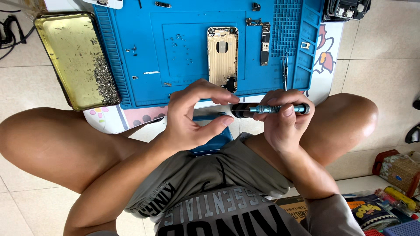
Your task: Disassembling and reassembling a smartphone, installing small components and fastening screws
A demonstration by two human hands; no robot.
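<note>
While the gutted phone shell (pixel 222 57) lies on the blue mat (pixel 183 87), circuit board (pixel 264 43) out, the right hand (pixel 280 118) clasps a screwdriver (pixel 273 109); the left hand (pixel 192 116) pinches loosely at its tip, empty as far as visible.

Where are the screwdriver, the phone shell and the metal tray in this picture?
screwdriver (pixel 280 109): head view, on its blue knurled handle, held in the right hand (pixel 282 120).
phone shell (pixel 222 57): head view, on the gold inner back, on the blue mat (pixel 144 52).
metal tray (pixel 65 52): head view, on its bare gold floor.
</note>
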